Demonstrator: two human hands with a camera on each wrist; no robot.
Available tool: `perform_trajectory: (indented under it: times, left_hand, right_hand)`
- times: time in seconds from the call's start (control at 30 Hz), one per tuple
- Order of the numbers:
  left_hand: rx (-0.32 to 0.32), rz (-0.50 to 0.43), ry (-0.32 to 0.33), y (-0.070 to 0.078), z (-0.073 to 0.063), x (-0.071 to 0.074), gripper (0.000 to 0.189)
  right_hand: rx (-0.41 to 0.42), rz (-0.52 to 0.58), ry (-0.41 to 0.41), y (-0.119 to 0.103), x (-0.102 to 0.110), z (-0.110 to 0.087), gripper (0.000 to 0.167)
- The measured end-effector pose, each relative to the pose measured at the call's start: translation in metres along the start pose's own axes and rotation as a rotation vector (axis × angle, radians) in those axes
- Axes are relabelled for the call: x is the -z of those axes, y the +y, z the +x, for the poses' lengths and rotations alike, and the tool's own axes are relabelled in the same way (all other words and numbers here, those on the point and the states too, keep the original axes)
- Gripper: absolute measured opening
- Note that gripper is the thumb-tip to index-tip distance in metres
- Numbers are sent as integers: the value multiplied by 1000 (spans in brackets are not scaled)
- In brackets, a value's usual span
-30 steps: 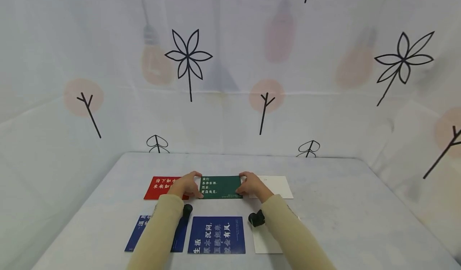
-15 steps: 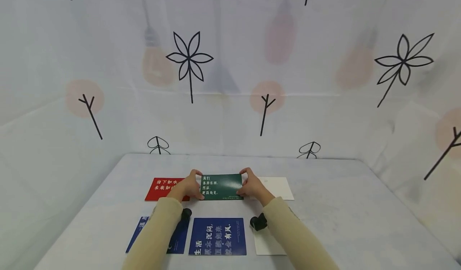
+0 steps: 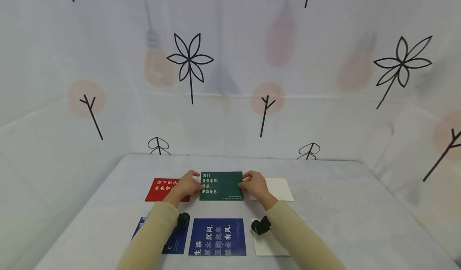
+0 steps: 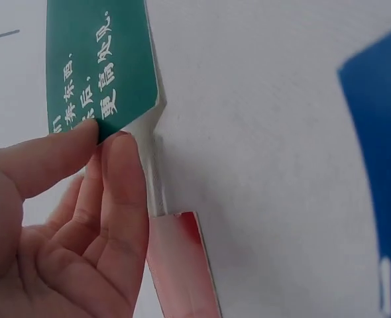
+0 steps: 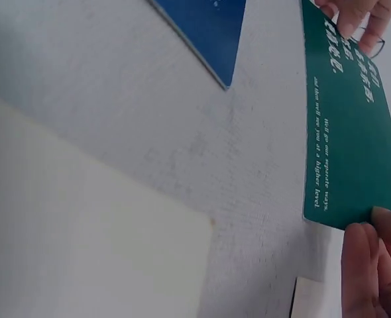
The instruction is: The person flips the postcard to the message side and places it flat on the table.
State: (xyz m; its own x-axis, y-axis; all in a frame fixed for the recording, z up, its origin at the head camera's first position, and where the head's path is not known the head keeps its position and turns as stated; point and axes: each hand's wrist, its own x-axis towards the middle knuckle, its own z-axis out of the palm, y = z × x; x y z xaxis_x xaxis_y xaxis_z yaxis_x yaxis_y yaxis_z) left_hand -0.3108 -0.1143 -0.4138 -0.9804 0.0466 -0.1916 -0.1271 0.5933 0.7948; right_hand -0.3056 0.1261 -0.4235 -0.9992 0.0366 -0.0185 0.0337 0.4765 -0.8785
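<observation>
A green card (image 3: 221,194) with white lettering is held between both hands at the back of the table, its face toward me. My left hand (image 3: 186,185) pinches its left short edge; in the left wrist view the thumb (image 4: 83,132) lies on the printed face with fingers behind. The right short edge is pinched by my right hand (image 3: 255,185), as the right wrist view also shows, thumb (image 5: 389,224) on the front. Behind the left hand lies a red card (image 3: 155,194), partly covered. A white card (image 3: 281,188) lies beside the right hand.
In the nearer row are a blue card (image 3: 217,250) in the middle, another blue card (image 3: 177,242) partly under the left sleeve (image 3: 151,234), and a white card (image 3: 266,244) partly under the right sleeve (image 3: 299,238). A patterned cloth (image 3: 230,122) rises behind the table.
The green card has come up slightly off the table and tilted more upright toward me. Both hands have shifted their finger hold toward the middle of its short edges.
</observation>
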Motion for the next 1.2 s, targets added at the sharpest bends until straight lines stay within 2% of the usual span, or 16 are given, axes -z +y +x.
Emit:
perform_trajectory:
  times: [0.1, 0.2, 0.37, 0.67, 0.83, 1.0, 1.2]
  left_hand:
    - [24, -59, -1, -1, 0, 1, 33]
    - [45, -99, -3, -2, -2, 3, 26]
    - [48, -151, -8, -3, -5, 6, 27]
    - [65, -187, 35, -3, -4, 12, 25]
    - [76, -228, 36, -5, -4, 15, 28]
    - [90, -274, 25, -9, -4, 17, 33]
    - [99, -383, -15, -9, -1, 20, 32]
  right_hand:
    - [-16, 79, 0, -1, 4, -1, 17]
    - [-32, 78, -10, 0, 8, -4, 16]
    - [-64, 66, -18, 2, 10, -6, 21]
    - [-48, 184, -55, -5, 10, -5, 27]
    - [-50, 240, -64, -9, 7, -7, 29]
    - [-76, 311, -60, -13, 5, -8, 31]
    - [-90, 352, -41, -17, 6, -8, 31]
